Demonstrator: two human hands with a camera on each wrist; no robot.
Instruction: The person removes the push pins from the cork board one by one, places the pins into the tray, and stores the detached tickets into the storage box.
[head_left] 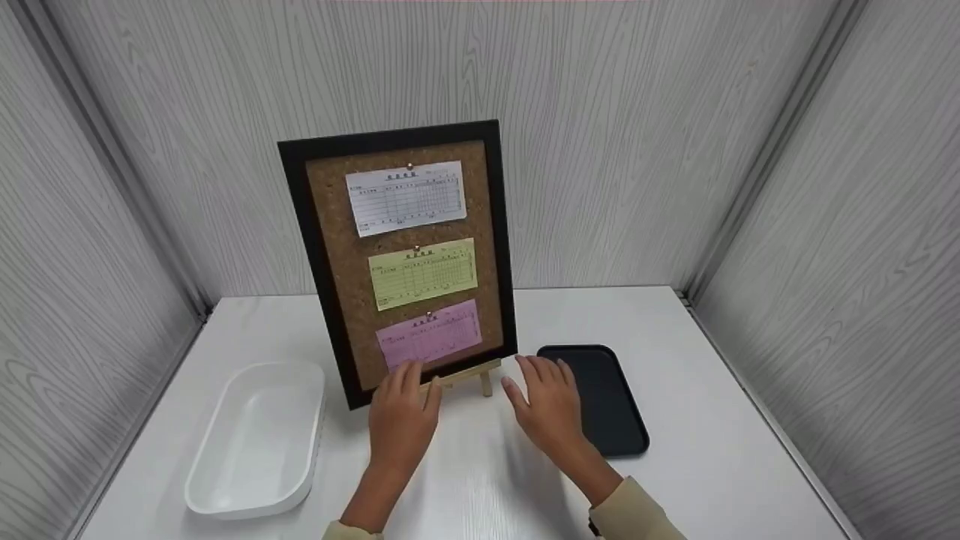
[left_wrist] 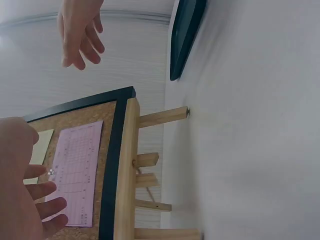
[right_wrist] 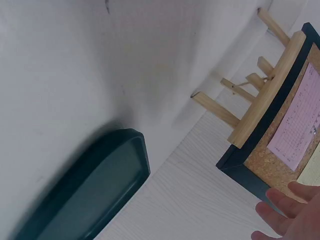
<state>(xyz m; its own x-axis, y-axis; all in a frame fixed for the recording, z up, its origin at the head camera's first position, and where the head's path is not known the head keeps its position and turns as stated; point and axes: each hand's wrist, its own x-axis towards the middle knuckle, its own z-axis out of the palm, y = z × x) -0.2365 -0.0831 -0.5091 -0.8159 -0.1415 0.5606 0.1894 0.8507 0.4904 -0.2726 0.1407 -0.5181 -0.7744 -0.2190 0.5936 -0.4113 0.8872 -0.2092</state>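
A black-framed cork board [head_left: 337, 247] leans on a small wooden easel [head_left: 486, 384]. Pins hold a white slip [head_left: 406, 199], a yellow slip [head_left: 424, 274] and a pink slip [head_left: 431, 334] to it, one above another. My left hand [head_left: 403, 420], fingers relaxed and apart, hovers before the board's lower edge and overlaps the pink slip's bottom in the head view. Between the board and the black tray [head_left: 611, 405] is my right hand [head_left: 549, 409], its fingers loosely spread. Neither hand holds anything; in the left wrist view the left fingers [left_wrist: 45, 190] show in front of the pink slip.
A white rectangular basin [head_left: 255, 442] stands on the left of the white table [head_left: 480, 480]. The black tray lies flat on the right, partly behind my right hand. Grey wood-grain panels [head_left: 600, 150] enclose the table at the back and both sides.
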